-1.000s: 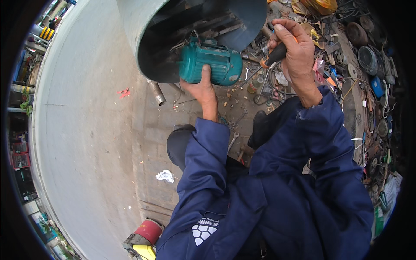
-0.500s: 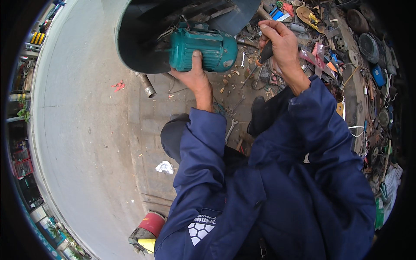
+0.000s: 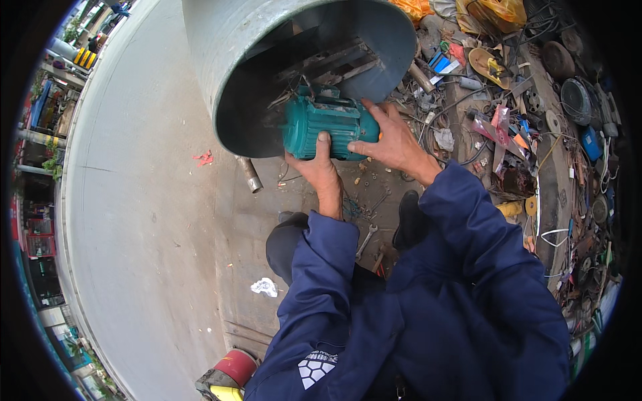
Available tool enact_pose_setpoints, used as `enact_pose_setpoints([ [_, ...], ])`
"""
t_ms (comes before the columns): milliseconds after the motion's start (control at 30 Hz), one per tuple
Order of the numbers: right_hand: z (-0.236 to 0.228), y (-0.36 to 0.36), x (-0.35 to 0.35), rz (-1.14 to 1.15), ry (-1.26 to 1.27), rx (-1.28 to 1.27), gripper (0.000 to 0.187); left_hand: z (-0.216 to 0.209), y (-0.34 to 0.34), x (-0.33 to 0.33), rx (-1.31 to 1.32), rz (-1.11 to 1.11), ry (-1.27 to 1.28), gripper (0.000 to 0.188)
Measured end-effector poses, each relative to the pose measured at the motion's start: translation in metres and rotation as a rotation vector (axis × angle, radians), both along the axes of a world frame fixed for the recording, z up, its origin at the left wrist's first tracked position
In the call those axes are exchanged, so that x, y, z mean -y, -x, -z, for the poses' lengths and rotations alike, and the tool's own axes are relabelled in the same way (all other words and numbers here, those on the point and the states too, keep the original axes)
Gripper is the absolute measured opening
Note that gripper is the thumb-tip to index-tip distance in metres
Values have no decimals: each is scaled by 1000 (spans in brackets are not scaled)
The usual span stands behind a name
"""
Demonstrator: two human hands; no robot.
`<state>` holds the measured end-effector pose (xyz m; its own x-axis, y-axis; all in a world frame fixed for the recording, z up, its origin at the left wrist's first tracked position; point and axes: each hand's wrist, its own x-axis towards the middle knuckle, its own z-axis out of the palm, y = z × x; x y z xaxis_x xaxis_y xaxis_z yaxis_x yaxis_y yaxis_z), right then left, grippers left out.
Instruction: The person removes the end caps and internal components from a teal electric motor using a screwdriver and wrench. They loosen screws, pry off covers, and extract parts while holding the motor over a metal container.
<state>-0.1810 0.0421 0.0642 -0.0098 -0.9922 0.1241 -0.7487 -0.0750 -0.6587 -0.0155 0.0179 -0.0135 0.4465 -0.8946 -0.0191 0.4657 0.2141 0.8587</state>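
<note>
A green electric motor (image 3: 332,125) with a ribbed casing lies on its side at the mouth of a wide grey metal duct (image 3: 231,80). My left hand (image 3: 319,172) grips its near left part from below, the thumb pressed up against the ribs. My right hand (image 3: 394,142) clasps the motor's right end, with the thumb on the near side and the fingers over the top. Loose wires rise from the top of the motor. Its left end and shaft reach into the dark inside of the duct, where little can be made out.
A short metal pipe (image 3: 249,175) sticks out below the duct. A wrench (image 3: 366,240) lies on the ground near my shoe (image 3: 407,220). Scrap parts, cables and a yellow tray (image 3: 488,67) crowd the right side. A red and yellow machine (image 3: 234,369) stands at lower left.
My right hand has let go of the black-handled screwdriver, which no longer shows, and taken hold of the motor's right end. My left hand stays on the motor. The view has shifted, showing more duct.
</note>
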Motion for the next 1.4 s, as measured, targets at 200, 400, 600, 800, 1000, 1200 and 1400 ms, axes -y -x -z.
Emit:
enact_pose_setpoints([
  [200, -9, -6, 6, -72, 143, -79, 97, 1, -1, -4, -8, 14, -1, 89],
  [400, -20, 5, 22, -145, 135, 99, 71, -1, 2, -11, 54, 46, -28, 103],
  [600, -12, 4, 28, -42, 317, 109, 43, -9, -2, -18, 130, 72, -72, 107],
  [800, -13, 14, 28, -34, 317, 315, 26, -29, -17, -37, 16, 160, 72, 82],
  [1000, -9, 21, 27, -46, 303, 406, 20, -21, -46, -32, -77, 221, 125, 49],
  [1200, 2, 31, 31, -24, 24, 558, 32, -3, -64, -7, 73, 184, 69, 19],
  [1400, 3, 34, 35, -90, -192, 773, 36, -23, -67, -1, -350, 522, 207, 28],
])
